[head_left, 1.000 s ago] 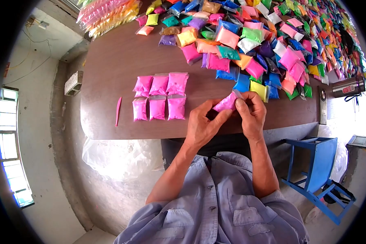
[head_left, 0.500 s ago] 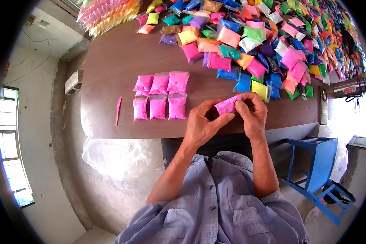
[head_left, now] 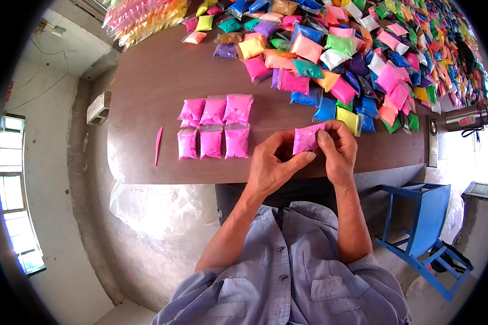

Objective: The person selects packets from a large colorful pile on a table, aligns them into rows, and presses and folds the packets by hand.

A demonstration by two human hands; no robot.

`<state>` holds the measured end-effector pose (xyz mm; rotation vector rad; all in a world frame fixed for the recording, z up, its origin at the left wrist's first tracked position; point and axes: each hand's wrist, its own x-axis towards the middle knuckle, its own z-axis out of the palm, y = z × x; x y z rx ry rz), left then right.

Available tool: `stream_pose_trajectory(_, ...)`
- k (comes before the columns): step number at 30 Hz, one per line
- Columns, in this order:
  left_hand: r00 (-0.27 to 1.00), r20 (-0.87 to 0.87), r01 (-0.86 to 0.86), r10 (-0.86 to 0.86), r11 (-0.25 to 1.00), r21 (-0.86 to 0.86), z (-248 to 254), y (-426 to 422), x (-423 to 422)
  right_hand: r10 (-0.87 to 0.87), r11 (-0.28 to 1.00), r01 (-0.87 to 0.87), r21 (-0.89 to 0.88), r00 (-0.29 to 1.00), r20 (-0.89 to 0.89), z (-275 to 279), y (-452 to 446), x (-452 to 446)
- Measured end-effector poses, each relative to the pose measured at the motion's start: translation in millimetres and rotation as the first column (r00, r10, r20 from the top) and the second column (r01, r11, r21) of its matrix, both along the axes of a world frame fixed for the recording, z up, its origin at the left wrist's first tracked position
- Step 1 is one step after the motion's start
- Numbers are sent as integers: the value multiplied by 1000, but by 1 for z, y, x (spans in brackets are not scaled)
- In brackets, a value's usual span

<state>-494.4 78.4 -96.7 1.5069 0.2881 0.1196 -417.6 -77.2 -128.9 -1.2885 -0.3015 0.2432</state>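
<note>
Head view: right hand (head_left: 339, 154) pinching pink packet (head_left: 305, 139), left hand (head_left: 272, 163) half-curling alongside, grip unclear; overly hard pinching risking burst.

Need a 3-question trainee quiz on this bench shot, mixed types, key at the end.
1. True or false: the two rows of pink packets lie between the pink stick and the left hand.

2. What does the right hand pinch?
A) a blue packet
B) a filled pink packet
C) the pink stick

3. Order from left to right: flask, right hand, concrete block.

Key: 1 true; 2 B; 3 concrete block, right hand, flask.
</note>
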Motion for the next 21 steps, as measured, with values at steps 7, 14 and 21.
stream_pose_trajectory(7, 998, -46, -43, 50, 990, 133, -13, 0, -1, 49, 997, -48, -60, 999, 23, 0, 3, -3)
stream_pose_trajectory(14, 998, -37, -56, 58, 997, 60, -8, -2, 0, 80, 996, -81, 26, 996, 24, -3, -1, -3)
stream_pose_trajectory(21, 998, -13, -59, 59, 998, 23, -7, 1, -2, 143, 990, -141, -30, 988, 59, 4, -2, -5)
